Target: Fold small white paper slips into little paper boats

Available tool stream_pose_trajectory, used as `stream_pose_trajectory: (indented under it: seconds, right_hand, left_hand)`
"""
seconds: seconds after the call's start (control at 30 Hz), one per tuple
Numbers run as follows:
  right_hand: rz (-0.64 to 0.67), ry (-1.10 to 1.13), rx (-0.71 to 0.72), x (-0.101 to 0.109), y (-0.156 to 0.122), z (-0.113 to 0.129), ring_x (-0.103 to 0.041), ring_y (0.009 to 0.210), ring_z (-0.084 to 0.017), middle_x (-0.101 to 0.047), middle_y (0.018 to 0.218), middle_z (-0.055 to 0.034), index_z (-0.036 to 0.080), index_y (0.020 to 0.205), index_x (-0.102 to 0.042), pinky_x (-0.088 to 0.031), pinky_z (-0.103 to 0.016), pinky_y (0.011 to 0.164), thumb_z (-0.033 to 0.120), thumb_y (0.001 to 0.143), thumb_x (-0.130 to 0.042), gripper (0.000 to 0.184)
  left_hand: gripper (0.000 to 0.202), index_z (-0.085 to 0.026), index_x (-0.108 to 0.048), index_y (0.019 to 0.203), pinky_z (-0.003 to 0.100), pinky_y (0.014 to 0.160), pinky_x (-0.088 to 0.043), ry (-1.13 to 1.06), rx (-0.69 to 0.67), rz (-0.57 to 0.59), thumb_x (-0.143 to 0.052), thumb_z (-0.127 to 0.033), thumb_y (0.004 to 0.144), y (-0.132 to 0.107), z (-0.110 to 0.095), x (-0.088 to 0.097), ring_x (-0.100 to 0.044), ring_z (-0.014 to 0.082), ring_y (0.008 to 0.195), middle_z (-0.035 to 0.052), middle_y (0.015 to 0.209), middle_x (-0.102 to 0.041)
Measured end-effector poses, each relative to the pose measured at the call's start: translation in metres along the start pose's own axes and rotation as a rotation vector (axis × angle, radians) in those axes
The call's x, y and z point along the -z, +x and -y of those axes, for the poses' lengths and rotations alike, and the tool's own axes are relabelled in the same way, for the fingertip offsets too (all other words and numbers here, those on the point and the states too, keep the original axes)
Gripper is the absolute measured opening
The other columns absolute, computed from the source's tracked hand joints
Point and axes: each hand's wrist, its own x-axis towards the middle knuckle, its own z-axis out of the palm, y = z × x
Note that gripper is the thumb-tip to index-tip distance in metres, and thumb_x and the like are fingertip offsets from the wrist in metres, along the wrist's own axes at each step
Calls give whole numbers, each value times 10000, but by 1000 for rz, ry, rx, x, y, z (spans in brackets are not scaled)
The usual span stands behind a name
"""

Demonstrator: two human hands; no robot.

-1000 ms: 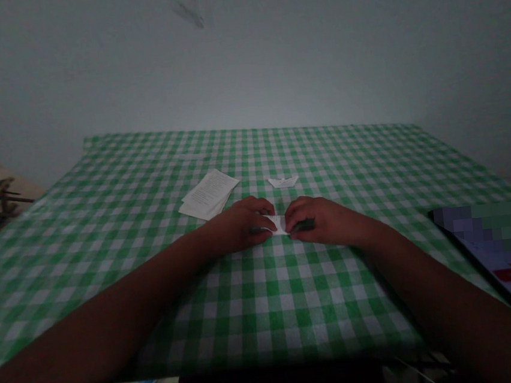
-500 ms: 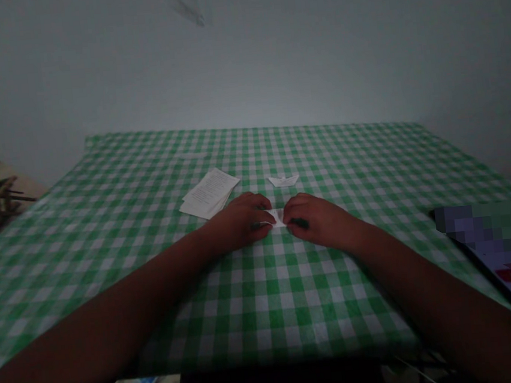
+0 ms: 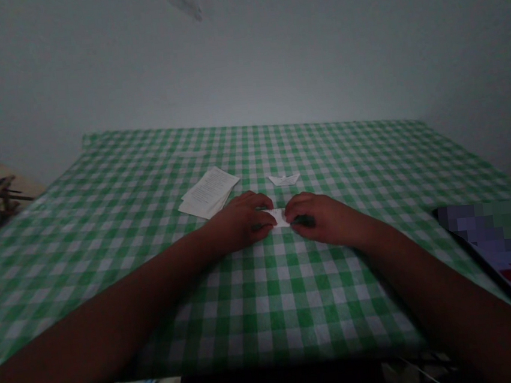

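Observation:
A small folded piece of white paper (image 3: 280, 217) lies on the checked cloth between my two hands. My left hand (image 3: 245, 219) is closed on its left end, thumb and fingers pressed to the paper. From the other side my right hand (image 3: 319, 216) grips the right end with bent fingers. Only the middle of the paper shows; its ends are hidden under my fingertips. Just beyond my hands sits a small folded paper boat (image 3: 284, 180).
Several printed paper sheets (image 3: 210, 190) lie in a loose stack beyond my left hand. A phone (image 3: 501, 258) rests at the right edge. The green-and-white checked tablecloth (image 3: 258, 311) covers the table, which reaches back to a pale wall (image 3: 242, 54).
My right hand has shifted slightly to the right, and a little more of the paper shows between my hands. The boat and the sheets stay in place.

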Motion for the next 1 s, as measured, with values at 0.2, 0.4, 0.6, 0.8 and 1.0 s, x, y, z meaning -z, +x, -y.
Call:
stream_pose_trajectory:
  seconds: [0.2, 0.4, 0.6, 0.8, 1.0]
  right_hand:
    - [-13, 12, 20, 0, 2, 0, -633, 902, -188, -676, 960, -64, 194, 884, -679, -510, -348, 842, 130, 858, -614, 96]
    - [-36, -79, -13, -7, 4, 3, -626, 880, -195, -668, 912, -58, 196, 810, -662, -504, -349, 834, 142, 857, -615, 86]
    - [-20, -177, -43, -10, 6, 11, -602, 898, -213, -656, 900, -67, 190, 821, -646, -486, -380, 882, 143, 855, -608, 69]
    - [3, -200, -42, -10, 6, 13, -595, 912, -221, -656, 919, -85, 173, 840, -661, -482, -383, 884, 140, 870, -590, 84]
    - [36, -98, -13, -2, 3, 10, -627, 911, -205, -679, 943, -79, 176, 865, -685, -491, -362, 871, 129, 868, -597, 100]
  left_hand:
    - [169, -225, -732, 1003, 437, 1017, -440, -32, -11, -6, -614, -230, 882, -1, 1, 0, -552, 240, 1126, 85, 1208, -598]
    - [287, -233, -700, 1090, 474, 1085, -401, -121, -54, 4, -650, -160, 817, -5, 6, 4, -494, 270, 1264, 98, 1350, -544]
    - [244, -197, -689, 1089, 433, 1072, -426, -99, -56, 1, -610, -195, 858, -4, 7, 3, -554, 237, 1202, 98, 1289, -599]
    - [227, -211, -709, 1049, 423, 1059, -439, -127, -45, 19, -628, -182, 839, -3, 5, 7, -562, 236, 1200, 92, 1298, -604]
    - [205, -215, -724, 1013, 418, 1053, -439, -136, -69, 30, -627, -171, 838, -3, 7, 7, -568, 232, 1196, 89, 1304, -603]
